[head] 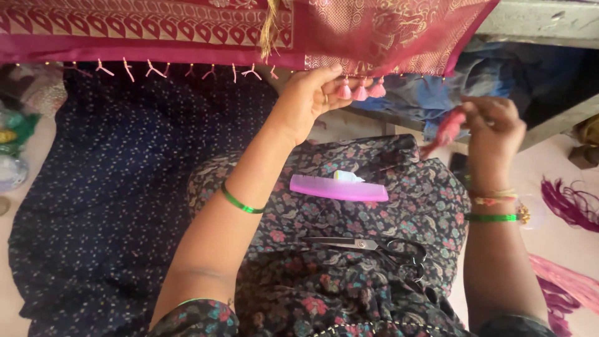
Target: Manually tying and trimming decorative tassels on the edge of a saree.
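A maroon patterned cloth [187, 31] with gold motifs hangs across the top of the view, its lower edge lined with small pink knots and three pink tassels [360, 90]. My left hand [306, 100] is raised and pinches the cloth's edge just left of the tassels. My right hand [493, 128] is held up to the right, fingers closed on a blurred bunch of pink thread [446, 131]. Both wrists carry green bangles.
On my floral-print lap lie a purple comb [340, 188], a small white tube [346, 177] and black-handled scissors [374, 246]. A dark dotted fabric [93, 200] spreads at the left. Magenta thread bundles [571, 203] lie on the floor at the right.
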